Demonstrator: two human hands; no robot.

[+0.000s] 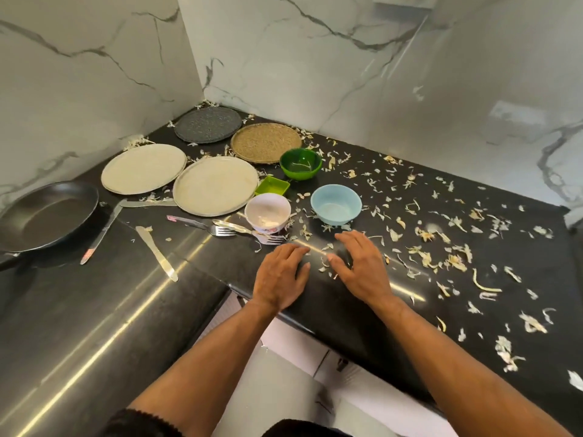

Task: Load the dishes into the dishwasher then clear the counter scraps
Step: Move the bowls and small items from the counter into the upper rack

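Observation:
Both hands hover palm down over the black counter (94,310) near its front edge. My left hand (280,275) and my right hand (359,266) hold nothing, fingers relaxed and spread. Just beyond them stand a white bowl (267,212), a blue bowl (336,204), a green bowl (300,163) and a small green square dish (272,186). Two pale plates (143,168) (215,185), a dark speckled plate (208,123) and a woven brown plate (266,142) lie further back. Two forks (202,224) (252,233) and knives (156,253) lie left of the hands. Pale peel scraps (441,257) litter the counter.
A black frying pan (44,216) sits at the far left, with a knife (102,231) beside it. Marble walls (347,74) enclose the corner behind the dishes. Below the counter edge white cabinet fronts (293,342) show between my forearms.

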